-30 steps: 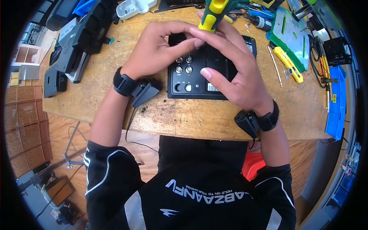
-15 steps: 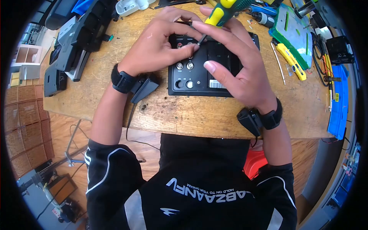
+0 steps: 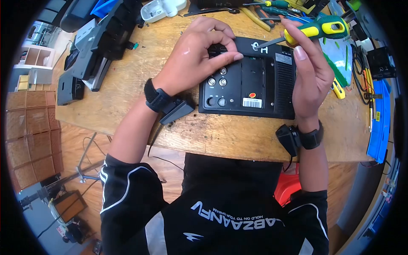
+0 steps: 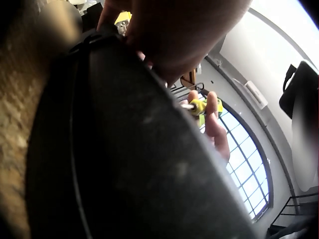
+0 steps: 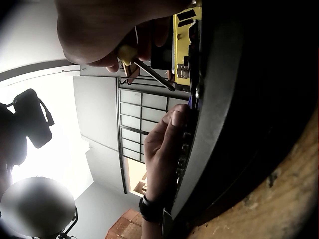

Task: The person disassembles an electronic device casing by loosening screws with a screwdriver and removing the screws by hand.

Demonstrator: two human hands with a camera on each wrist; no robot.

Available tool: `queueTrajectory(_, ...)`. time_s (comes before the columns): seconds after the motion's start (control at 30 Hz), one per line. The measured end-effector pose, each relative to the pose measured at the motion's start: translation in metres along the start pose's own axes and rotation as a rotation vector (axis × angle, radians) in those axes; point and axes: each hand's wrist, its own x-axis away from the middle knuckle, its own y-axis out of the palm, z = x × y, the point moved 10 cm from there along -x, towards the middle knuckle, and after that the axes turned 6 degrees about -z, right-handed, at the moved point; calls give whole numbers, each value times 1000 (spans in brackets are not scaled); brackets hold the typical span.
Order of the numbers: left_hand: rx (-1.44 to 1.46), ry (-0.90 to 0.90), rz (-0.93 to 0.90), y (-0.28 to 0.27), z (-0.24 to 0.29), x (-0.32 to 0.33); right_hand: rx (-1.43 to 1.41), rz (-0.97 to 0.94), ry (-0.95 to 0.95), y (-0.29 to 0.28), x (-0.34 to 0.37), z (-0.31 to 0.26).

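Observation:
A black box-like device (image 3: 280,91) lies on the wooden bench, its panel of round connectors, barcode label and white painted letters facing up. My right hand (image 3: 312,80) grips a screwdriver (image 3: 316,30) by its yellow-and-green handle. The shaft slants left, its tip over the painted letters. On the device's left part rests my left hand (image 3: 197,57), thumb and bent index finger close together at the edge of a recess in the panel. I cannot tell whether they pinch something. In the right wrist view the left hand's fingertips (image 5: 177,117) are right at the panel.
Black equipment (image 3: 102,42) stands along the bench's left side. A white tray (image 3: 163,10) is at the back, with pliers and other hand tools to its right. On the right lie a yellow cutter (image 3: 338,89), cables and a blue bin (image 3: 379,123).
The right hand has moved right with the screwdriver, which swung from steep to nearly flat, away from the left fingers. More of the device's panel shows. The left hand stays over the connector side.

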Motion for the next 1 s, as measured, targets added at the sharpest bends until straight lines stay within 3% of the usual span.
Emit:
queueTrajectory(0.07,68,6,67,-14,-5,0,-63,44,29,-3,0,3)
queueTrajectory(0.13,261,-225,241,-32,-45,11,-75,40,51,-3,2,8)
queueTrajectory(0.23,296,-329,268,-50,-82,18,-63,20,73,-2,3,16)
queueTrajectory(0.3,77,-473,241,-55,-103,27,-37,4,77,0,5,17)
queueTrajectory(0.33,74,-475,240,-57,-106,31,-39,-2,113,0,6,20)
queueTrajectory(0.4,-232,-522,171,-61,-109,33,-40,-8,147,1,5,23)
queueTrajectory(0.47,-242,-516,163,-66,-111,34,-173,62,182,-1,5,26)
queueTrajectory(0.53,-307,-533,20,-59,-113,34,-166,56,200,-2,6,29)
queueTrajectory(0.63,-319,-514,-52,-52,-112,33,-178,71,217,-2,6,31)
queueTrajectory(0.83,-337,-417,-26,-44,-115,31,-69,37,232,-5,10,40)
queueTrajectory(1.0,-345,-464,-13,-44,-119,33,-50,22,235,-4,9,38)
